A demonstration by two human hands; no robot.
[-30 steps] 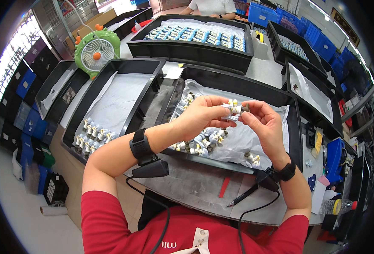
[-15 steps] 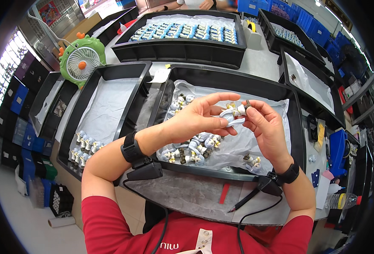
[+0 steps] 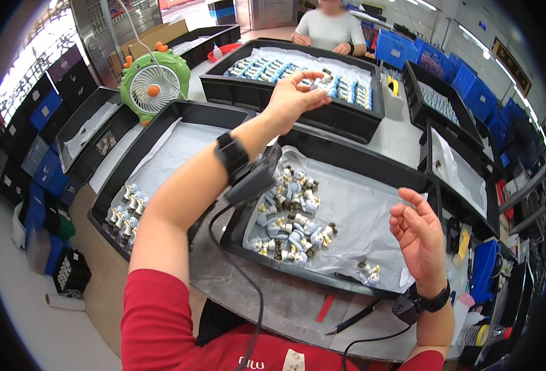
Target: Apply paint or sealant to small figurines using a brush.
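Head view: the left hand (image 3: pixel 293 98) pinches a small white-and-grey figurine (image 3: pixel 327 78) at the far rectangular black plastic tray (image 3: pixel 351 124), while the right hand (image 3: pixel 419 238) hangs loosely curled.

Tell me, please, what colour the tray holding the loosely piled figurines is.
The tray is black, best seen in the head view.

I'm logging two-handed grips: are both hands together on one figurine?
No, the left hand extends toward the far tray, with the right hand apart by the near tray.
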